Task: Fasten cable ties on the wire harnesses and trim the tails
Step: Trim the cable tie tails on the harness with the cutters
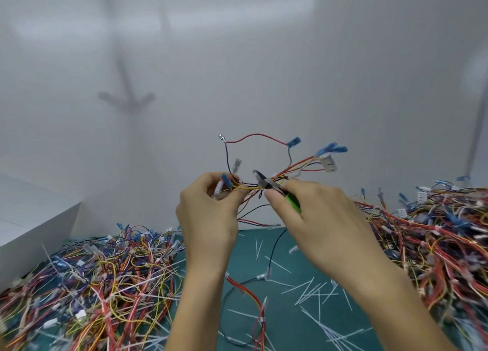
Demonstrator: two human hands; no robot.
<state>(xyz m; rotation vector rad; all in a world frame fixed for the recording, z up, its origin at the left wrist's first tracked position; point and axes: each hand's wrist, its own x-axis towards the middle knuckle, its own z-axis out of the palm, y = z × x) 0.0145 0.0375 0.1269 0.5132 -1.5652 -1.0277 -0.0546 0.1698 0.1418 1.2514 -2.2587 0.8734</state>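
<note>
I hold a wire harness (pixel 285 171) of red, yellow, black and blue wires with blue terminals and a white connector up in front of me. My left hand (pixel 208 210) pinches its left end, near a blue terminal. My right hand (pixel 317 213) grips green-handled cutters (pixel 269 183), whose metal jaws sit at the bundle's middle, between the two hands. Whether the jaws are closed on a tie tail I cannot tell.
A big heap of harnesses (pixel 105 284) covers the table's left side, and another heap (pixel 435 231) fills the right. Cut white tie tails (pixel 317 295) lie scattered on the green mat (pixel 285 332) between them. A white box (pixel 31 231) stands at the left.
</note>
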